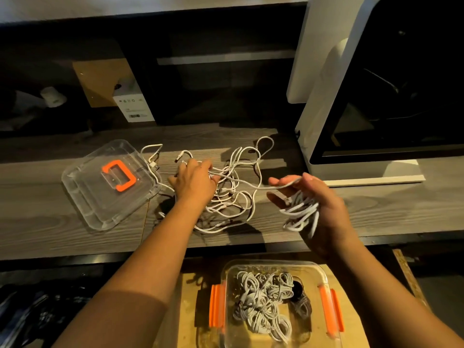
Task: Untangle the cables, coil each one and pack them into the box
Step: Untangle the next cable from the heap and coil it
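Observation:
A tangle of white cables point(231, 197) lies on the grey wooden shelf. My left hand point(194, 182) rests on the tangle's left side, fingers curled into the strands. To the right, my right hand point(313, 202) holds a partly wound coil of white cable point(301, 214) above the shelf; one strand runs from its fingertips back to the tangle. A clear box with orange clips point(324, 277) sits below on a lower wooden surface, with several coiled cables point(263, 302) inside.
The clear lid with an orange handle point(88, 197) lies on the shelf at the left. A large white machine with a dark window point(326, 96) stands at the right. A cardboard piece and a small white box point(133, 106) lean at the back.

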A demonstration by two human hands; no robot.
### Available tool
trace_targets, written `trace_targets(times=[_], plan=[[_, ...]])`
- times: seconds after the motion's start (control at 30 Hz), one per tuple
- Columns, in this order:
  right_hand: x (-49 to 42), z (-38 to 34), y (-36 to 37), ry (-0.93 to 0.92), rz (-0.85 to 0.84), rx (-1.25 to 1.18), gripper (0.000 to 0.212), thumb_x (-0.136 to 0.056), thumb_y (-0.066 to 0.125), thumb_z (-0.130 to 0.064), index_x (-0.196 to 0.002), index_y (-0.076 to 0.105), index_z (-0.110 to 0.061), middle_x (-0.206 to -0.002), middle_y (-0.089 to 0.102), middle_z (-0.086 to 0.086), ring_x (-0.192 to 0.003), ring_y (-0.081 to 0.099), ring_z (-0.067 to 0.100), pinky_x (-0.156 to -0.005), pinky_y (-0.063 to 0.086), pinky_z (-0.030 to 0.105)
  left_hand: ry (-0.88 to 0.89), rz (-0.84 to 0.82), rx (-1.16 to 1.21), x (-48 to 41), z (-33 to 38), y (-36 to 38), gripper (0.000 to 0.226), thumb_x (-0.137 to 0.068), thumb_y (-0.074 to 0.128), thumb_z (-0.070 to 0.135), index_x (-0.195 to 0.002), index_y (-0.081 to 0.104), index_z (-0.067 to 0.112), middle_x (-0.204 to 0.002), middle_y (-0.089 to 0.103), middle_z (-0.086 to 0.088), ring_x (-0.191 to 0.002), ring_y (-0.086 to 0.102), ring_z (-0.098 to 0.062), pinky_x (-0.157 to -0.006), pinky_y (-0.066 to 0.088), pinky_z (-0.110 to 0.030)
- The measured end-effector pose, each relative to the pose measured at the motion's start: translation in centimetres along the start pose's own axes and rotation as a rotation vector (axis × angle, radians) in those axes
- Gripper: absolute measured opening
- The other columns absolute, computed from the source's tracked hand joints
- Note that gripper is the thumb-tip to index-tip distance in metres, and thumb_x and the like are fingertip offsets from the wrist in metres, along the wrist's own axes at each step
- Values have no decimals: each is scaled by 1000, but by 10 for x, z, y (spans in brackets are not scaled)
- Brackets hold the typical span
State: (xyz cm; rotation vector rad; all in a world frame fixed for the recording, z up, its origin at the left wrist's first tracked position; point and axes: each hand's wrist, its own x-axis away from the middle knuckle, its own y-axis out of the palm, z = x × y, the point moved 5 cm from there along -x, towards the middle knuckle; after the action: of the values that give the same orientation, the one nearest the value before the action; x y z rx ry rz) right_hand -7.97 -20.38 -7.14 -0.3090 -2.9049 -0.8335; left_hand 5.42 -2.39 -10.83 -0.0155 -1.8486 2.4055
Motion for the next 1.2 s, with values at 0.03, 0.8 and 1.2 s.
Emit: trace_targets(times=[0.03, 0.8, 1.2], plan=[[-2, 0, -4, -2, 45, 31, 31, -88, 53, -29, -76, 74, -11, -93, 71, 15, -100, 65, 30, -93, 50, 44, 20, -16, -29, 0, 1, -3, 41, -90, 56, 40, -129, 49, 29, -130, 50, -3, -129, 31, -27, -105, 21, -56], [-5, 5, -19, 375, -204, 1839, 29, -85, 63, -45, -99, 65, -20, -97, 67, 1, -86, 62, 15, -80, 54, 32, 294, 382, 71, 23, 31, -3, 14, -91, 58, 22, -98, 68, 16, -89, 71, -3, -86, 64, -23, -105, 25, -41], [7, 13, -31, -62, -352, 1243, 19, -72, 61, -15, -62, 47, -23, -74, 47, -6, -70, 45, 7, -64, 38, 25, 644, -290, 60, 62, 81, 51, 79, -78, 55, 8, -147, 22, 25, -153, 20, 2, -141, 15, -18, -115, 9, -32]])
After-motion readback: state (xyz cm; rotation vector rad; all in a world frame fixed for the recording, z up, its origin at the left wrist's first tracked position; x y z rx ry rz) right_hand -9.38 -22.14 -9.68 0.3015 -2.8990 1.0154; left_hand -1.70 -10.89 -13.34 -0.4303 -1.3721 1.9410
